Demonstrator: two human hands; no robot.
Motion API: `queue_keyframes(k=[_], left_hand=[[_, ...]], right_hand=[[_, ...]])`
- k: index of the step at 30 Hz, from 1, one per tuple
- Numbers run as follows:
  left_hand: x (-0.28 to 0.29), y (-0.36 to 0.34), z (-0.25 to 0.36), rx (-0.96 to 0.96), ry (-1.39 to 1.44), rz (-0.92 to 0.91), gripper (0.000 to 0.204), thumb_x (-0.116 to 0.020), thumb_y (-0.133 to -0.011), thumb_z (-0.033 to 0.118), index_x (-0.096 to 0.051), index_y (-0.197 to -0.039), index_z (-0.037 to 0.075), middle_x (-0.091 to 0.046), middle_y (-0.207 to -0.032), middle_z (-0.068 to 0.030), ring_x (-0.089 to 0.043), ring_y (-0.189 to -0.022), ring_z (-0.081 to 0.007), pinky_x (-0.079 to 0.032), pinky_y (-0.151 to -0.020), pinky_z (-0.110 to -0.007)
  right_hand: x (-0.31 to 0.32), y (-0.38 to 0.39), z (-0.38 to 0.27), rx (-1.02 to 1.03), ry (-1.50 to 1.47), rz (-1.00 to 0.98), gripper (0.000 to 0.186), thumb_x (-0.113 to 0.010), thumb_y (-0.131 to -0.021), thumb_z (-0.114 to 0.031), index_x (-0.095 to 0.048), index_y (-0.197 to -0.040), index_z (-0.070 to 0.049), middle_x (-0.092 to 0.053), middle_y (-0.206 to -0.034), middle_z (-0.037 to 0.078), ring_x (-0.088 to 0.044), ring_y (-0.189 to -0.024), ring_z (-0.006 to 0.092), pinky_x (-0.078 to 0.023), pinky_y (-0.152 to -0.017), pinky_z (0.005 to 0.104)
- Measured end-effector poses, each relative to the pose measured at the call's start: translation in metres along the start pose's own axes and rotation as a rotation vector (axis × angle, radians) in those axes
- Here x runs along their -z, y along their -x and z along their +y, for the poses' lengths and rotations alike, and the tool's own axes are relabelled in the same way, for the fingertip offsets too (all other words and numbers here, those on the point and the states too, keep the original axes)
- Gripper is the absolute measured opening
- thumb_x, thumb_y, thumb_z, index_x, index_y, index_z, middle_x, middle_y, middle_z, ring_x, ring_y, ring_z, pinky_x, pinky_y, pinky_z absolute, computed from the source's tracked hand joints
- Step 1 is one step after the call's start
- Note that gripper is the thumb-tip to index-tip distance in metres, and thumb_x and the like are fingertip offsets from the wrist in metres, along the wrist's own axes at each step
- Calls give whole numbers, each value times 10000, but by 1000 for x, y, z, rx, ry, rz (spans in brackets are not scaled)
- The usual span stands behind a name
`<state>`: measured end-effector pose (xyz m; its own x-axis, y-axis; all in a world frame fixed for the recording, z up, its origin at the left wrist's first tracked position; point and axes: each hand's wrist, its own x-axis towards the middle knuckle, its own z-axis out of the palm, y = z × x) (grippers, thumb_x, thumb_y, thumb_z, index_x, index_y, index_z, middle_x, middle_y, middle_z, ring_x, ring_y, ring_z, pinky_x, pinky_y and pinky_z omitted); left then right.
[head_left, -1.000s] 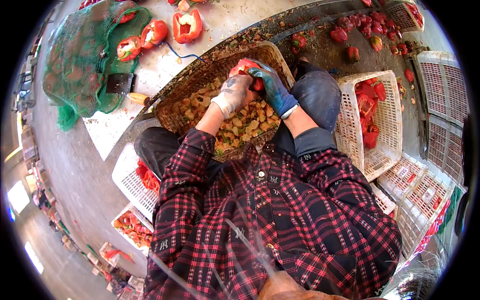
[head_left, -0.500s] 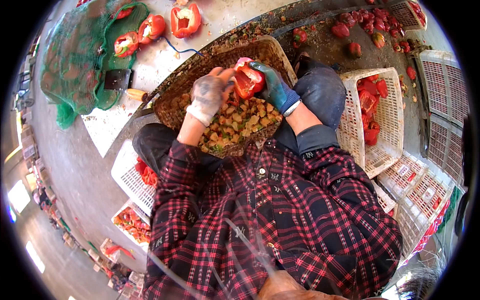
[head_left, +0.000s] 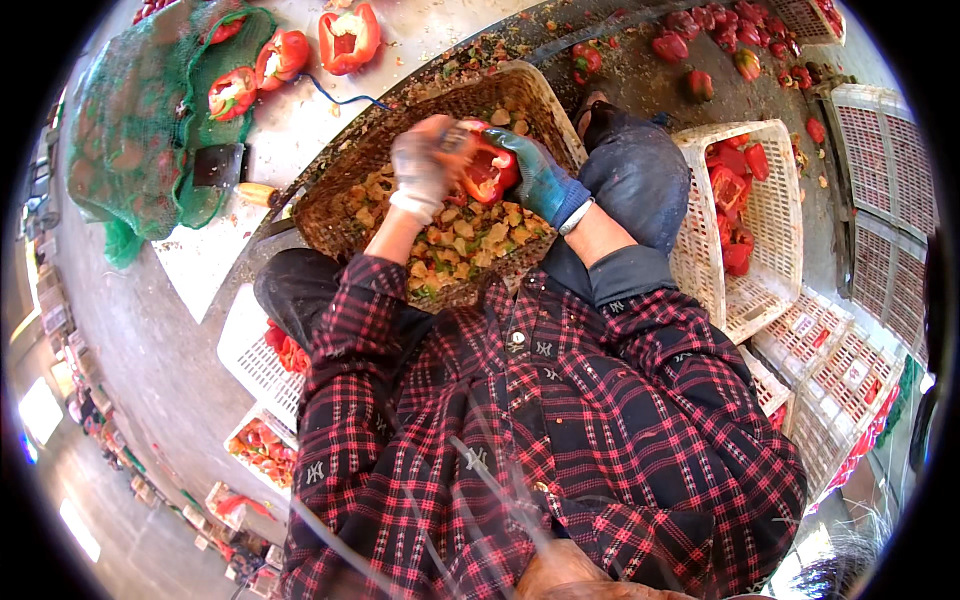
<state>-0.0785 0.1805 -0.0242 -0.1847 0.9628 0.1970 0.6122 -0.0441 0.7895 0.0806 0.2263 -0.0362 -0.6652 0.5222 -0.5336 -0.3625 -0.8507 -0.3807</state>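
Note:
My right hand (head_left: 538, 175), in a blue-green glove, is closed around a cut-open red bell pepper (head_left: 492, 178). Its hollow inside faces up and to the left. Against the pepper's left side is my left hand (head_left: 428, 165), in a pale, stained glove. Motion smears its fingers, so whether they grip anything is unclear. Both hands are above a dirty crate (head_left: 335, 185) between my legs. Many pale pepper cores (head_left: 470, 245) with green bits lie heaped in it.
On the table at far left are halved red peppers (head_left: 350, 40), a green mesh sack (head_left: 130, 130) and a wood-handled blade (head_left: 222, 168). A white crate (head_left: 700, 240) of red pepper pieces stands at right. Whole peppers (head_left: 745, 30) lie on the floor at far right. Another crate (head_left: 260, 350) sits at left.
My left hand has come round more over the pepper's opening, moving fast. The pepper stays in my right hand and has tilted slightly. The whole view has shifted a little.

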Motion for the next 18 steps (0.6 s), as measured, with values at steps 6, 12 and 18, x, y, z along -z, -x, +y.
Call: queue_keyframes(k=[6,12,18], left_hand=[[76,41,-29,275,-847,-181,469,-719,-790,256,-577,-1194,67,-635,-1087,-173,-647,-868,-320,-523,-769,-408],[48,12,34,-26,-626,-219,581,-680,-799,415,-524,-1229,58,-610,-976,-165,-636,-840,-342,-510,-694,-427],[3,-6,21,270,-620,-443,357,-641,-815,370,-550,-933,45,-625,-902,-194,-630,-853,-370,-496,-719,-456]], right_hand=[[2,-8,0,-118,-251,-97,322,-566,-928,-276,-563,-1148,-41,-629,-1098,124,-634,-980,266,-525,-893,409],[5,-7,5,-65,22,-70,352,-562,-924,-297,-564,-1179,-54,-629,-1080,94,-629,-968,203,-528,-834,338],[8,-3,9,8,274,21,377,-548,-942,-301,-555,-1233,-61,-625,-1034,76,-613,-899,174,-512,-801,326]])
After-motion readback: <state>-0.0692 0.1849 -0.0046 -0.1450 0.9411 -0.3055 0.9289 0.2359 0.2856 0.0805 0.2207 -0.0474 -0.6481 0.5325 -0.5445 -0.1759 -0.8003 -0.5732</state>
